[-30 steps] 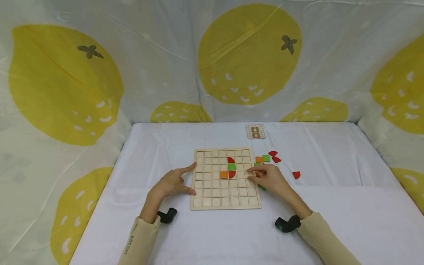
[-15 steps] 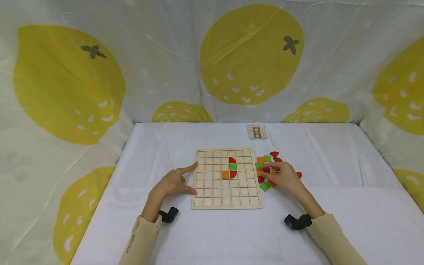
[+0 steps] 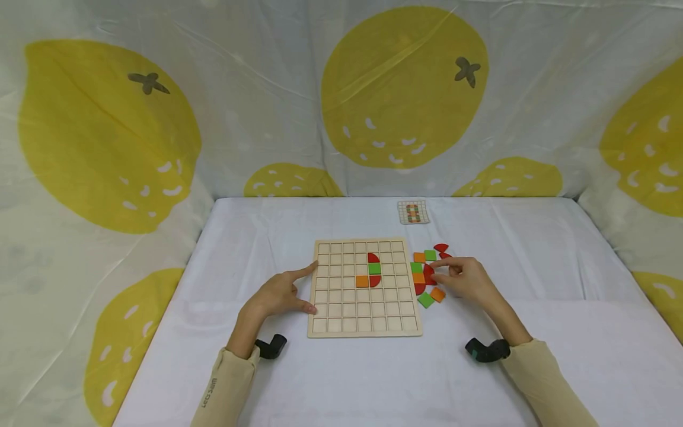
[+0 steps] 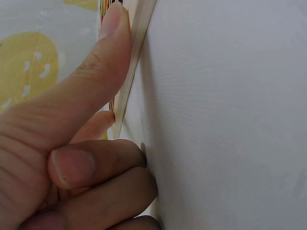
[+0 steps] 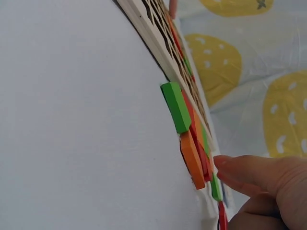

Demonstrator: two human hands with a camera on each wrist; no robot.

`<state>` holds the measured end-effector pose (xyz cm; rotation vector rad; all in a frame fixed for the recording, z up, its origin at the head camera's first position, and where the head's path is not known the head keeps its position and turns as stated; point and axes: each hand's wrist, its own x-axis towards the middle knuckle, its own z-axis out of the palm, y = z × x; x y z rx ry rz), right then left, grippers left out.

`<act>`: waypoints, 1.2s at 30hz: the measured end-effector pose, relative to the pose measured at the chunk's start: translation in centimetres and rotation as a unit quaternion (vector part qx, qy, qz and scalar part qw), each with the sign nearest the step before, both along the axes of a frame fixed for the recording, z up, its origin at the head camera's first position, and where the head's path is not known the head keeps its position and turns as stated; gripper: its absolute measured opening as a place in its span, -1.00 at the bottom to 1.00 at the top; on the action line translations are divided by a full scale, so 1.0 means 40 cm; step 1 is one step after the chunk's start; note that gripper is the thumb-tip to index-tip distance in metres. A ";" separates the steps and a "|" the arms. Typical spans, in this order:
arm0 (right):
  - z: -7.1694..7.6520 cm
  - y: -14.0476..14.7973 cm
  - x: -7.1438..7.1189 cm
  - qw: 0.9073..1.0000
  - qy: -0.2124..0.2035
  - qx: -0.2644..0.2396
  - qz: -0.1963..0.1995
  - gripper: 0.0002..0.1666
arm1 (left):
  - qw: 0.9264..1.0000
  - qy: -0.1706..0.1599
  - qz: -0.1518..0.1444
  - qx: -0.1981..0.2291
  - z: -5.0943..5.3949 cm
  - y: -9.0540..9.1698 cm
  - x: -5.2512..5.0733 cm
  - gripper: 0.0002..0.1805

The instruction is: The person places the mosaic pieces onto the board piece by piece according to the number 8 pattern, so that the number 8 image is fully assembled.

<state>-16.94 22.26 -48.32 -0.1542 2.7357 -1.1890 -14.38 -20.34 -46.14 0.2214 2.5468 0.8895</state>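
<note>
A wooden grid board (image 3: 341,330) lies on the table, bearing two red quarter-round tiles, a green square tile (image 3: 374,268) and an orange square tile (image 3: 362,281). Along its left edge, my left hand (image 3: 272,295) touches the frame with spread thumb and forefinger; the other fingers are folded in the left wrist view. My right hand (image 3: 465,279) is over the loose tiles right of the board, thumb and forefinger apart beside a red quarter-round tile (image 3: 428,274). In the right wrist view, the fingertips (image 5: 223,163) are close above the tiles; whether they touch one is unclear.
Loose tiles crowd the board's right edge, among them a green square (image 3: 426,300), an orange square (image 3: 438,295) and a red quarter-round (image 3: 440,247). A small pattern card (image 3: 413,212) lies behind the board. Lemon-print cloth (image 3: 400,89) hangs at the back.
My right hand has moved right, from above the board's right side to the loose tiles. The left hand stays at the board's left edge, and the tiles on the board look the same.
</note>
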 end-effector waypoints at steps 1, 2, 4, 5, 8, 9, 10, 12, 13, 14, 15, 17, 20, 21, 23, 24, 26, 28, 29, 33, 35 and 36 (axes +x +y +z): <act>-0.004 0.001 -0.001 1.000 0.001 -0.004 -0.002 -0.64 | 1.000 -0.001 0.000 0.001 0.000 0.000 0.000 0.21; -0.009 0.001 -0.003 1.000 0.005 -0.008 0.000 -0.64 | 1.000 -0.001 0.000 0.001 0.000 0.000 0.001 0.21; -0.018 0.000 -0.006 1.000 0.010 -0.014 0.002 -0.64 | 1.000 -0.002 0.001 0.000 0.000 0.000 0.001 0.21; -0.023 -0.001 -0.008 1.000 0.012 -0.017 0.005 -0.63 | 1.000 -0.003 0.002 0.000 0.000 0.000 0.001 0.21; -0.033 -0.005 -0.010 1.000 0.018 -0.020 0.011 -0.62 | 1.000 -0.002 0.001 0.001 0.002 0.001 0.002 0.21; -0.034 -0.006 -0.011 1.000 0.018 -0.021 0.009 -0.61 | 1.000 -0.002 0.001 0.001 0.002 0.001 0.002 0.21; -0.035 -0.008 -0.011 1.000 0.019 -0.023 0.010 -0.61 | 1.000 -0.001 0.001 0.002 0.003 0.001 0.002 0.21; -0.035 -0.010 -0.010 0.999 0.020 -0.023 0.010 -0.61 | 1.000 -0.002 0.002 0.004 0.004 0.001 0.002 0.21; -0.034 -0.011 -0.010 1.000 0.020 -0.021 0.009 -0.61 | 1.000 -0.002 0.003 0.004 0.004 0.001 0.002 0.21; -0.034 -0.012 -0.009 1.000 0.020 -0.019 0.006 -0.61 | 1.000 -0.002 0.004 0.005 0.004 0.001 0.002 0.21; -0.032 -0.013 -0.008 1.000 0.019 -0.016 0.002 -0.62 | 1.000 -0.002 0.004 0.004 0.004 0.001 0.002 0.21; -0.029 -0.014 -0.007 1.000 0.016 -0.005 -0.007 -0.62 | 1.000 -0.002 0.004 0.004 0.003 0.001 0.002 0.21; -0.022 -0.013 -0.005 1.000 0.014 0.015 -0.020 -0.62 | 1.000 -0.002 0.004 0.004 0.003 0.001 0.002 0.21; -0.020 -0.011 -0.005 0.999 0.012 0.019 -0.023 -0.61 | 1.000 -0.002 0.005 0.005 0.002 0.002 0.002 0.21; -0.017 -0.005 -0.006 0.999 0.009 0.022 -0.023 -0.60 | 1.000 -0.003 0.006 0.006 0.002 0.002 0.002 0.21; -0.016 -0.002 -0.007 1.000 0.007 0.020 -0.020 -0.60 | 1.000 -0.003 0.006 0.006 0.002 0.002 0.002 0.20; -0.015 0.007 -0.009 1.000 0.002 0.011 -0.004 -0.61 | 1.000 -0.002 0.004 0.006 0.003 0.003 0.003 0.20; -0.015 0.016 -0.012 1.000 -0.003 -0.002 0.020 -0.63 | 1.000 -0.001 0.004 0.005 0.004 0.003 0.004 0.20; -0.015 0.020 -0.013 0.999 -0.006 -0.007 0.032 -0.65 | 1.000 -0.001 0.004 0.005 0.005 0.003 0.004 0.20; -0.016 0.033 -0.016 0.998 -0.011 -0.008 0.059 -0.70 | 1.000 -0.001 0.006 0.004 0.005 0.003 0.003 0.21; -0.016 0.039 -0.016 0.998 -0.012 0.000 0.060 -0.69 | 1.000 -0.002 0.006 0.001 0.004 0.002 0.002 0.21; -0.016 0.042 -0.017 0.998 -0.013 0.005 0.062 -0.69 | 1.000 -0.001 0.005 0.000 0.004 0.001 0.002 0.21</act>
